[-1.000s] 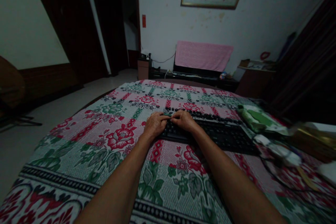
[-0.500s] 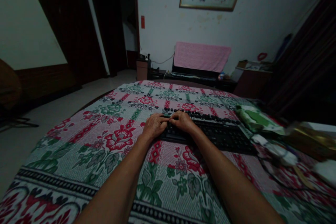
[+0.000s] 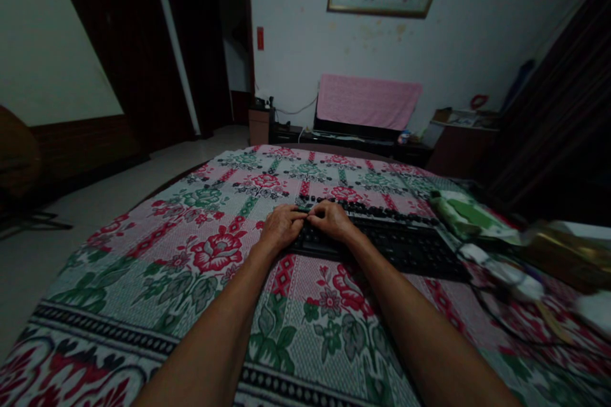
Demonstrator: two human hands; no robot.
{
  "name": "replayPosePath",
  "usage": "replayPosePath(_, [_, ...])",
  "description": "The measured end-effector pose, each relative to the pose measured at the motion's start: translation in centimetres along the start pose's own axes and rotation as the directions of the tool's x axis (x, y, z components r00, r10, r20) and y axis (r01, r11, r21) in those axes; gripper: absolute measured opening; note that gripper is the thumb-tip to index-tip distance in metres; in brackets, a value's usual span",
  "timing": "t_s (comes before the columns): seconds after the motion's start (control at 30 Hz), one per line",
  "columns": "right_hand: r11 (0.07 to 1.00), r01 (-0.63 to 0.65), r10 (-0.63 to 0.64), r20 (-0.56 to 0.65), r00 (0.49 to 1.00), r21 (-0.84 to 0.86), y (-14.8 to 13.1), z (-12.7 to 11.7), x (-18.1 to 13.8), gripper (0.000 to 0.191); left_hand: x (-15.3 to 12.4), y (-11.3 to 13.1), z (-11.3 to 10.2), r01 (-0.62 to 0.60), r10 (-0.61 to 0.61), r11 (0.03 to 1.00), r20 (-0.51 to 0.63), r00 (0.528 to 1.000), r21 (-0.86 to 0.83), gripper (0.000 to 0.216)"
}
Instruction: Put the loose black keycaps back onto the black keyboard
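A black keyboard point(image 3: 405, 245) lies on a bed covered by a red, green and white floral bedspread point(image 3: 214, 254). My left hand point(image 3: 281, 227) rests curled over the keyboard's left end, its fingers bent down against the edge. Just right of it, my right hand point(image 3: 331, 219) sits on the far left keys with its fingers pinched together; whatever is under the fingertips is hidden. The two hands' fingertips nearly touch. A row of small dark pieces point(image 3: 377, 210) runs along the keyboard's far edge.
A green and white cloth bundle point(image 3: 465, 216) lies right of the keyboard, with a white object and a dark cable point(image 3: 506, 273) nearer me. Beyond the bed's foot stands a low cabinet with a pink cloth point(image 3: 367, 102). Open floor point(image 3: 143, 172) lies to the left.
Both hands stay on the keyboard's left end. The right hand's fingers have drawn slightly toward the left hand; otherwise only the camera view has shifted a little.
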State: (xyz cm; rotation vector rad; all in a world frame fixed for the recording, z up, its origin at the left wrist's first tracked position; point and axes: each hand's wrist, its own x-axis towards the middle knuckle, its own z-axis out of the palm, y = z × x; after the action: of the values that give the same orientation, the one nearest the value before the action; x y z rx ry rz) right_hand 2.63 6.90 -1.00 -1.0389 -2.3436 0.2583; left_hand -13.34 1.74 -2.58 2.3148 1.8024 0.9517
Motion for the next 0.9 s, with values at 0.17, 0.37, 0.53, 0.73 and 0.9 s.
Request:
replayPosePath(0.17, [1.0,0.01,-0.01,-0.002,1.0,0.02,0.36,0.08,-0.11,0.015,-0.13,0.18,-0.09,0.008,-0.008,1.0,-0.004,1.0,-0.002,0.028])
replayPosePath(0.37, [1.0,0.003,-0.003,0.01,1.0,0.017,0.07,-0.06,-0.25,0.016,-0.05,0.21,-0.17,0.003,-0.003,1.0,0.011,1.0,0.013,0.028])
replayPosePath(0.53, [1.0,-0.013,0.013,0.006,1.0,0.012,0.0,0.09,-0.25,0.016,-0.14,0.3,-0.18,-0.009,0.009,1.0,0.001,1.0,0.027,0.029])
replayPosePath(0.73, [1.0,0.009,-0.008,0.008,1.0,-0.02,-0.03,0.09,-0.31,0.015,-0.07,0.16,0.01,-0.014,0.014,1.0,0.005,1.0,0.015,0.029])
replayPosePath(0.9, [1.0,-0.013,0.013,0.021,1.0,0.0,-0.32,-0.31,-0.14,0.014,0.0,0.27,-0.04,-0.016,0.016,1.0,0.018,1.0,0.017,0.03])
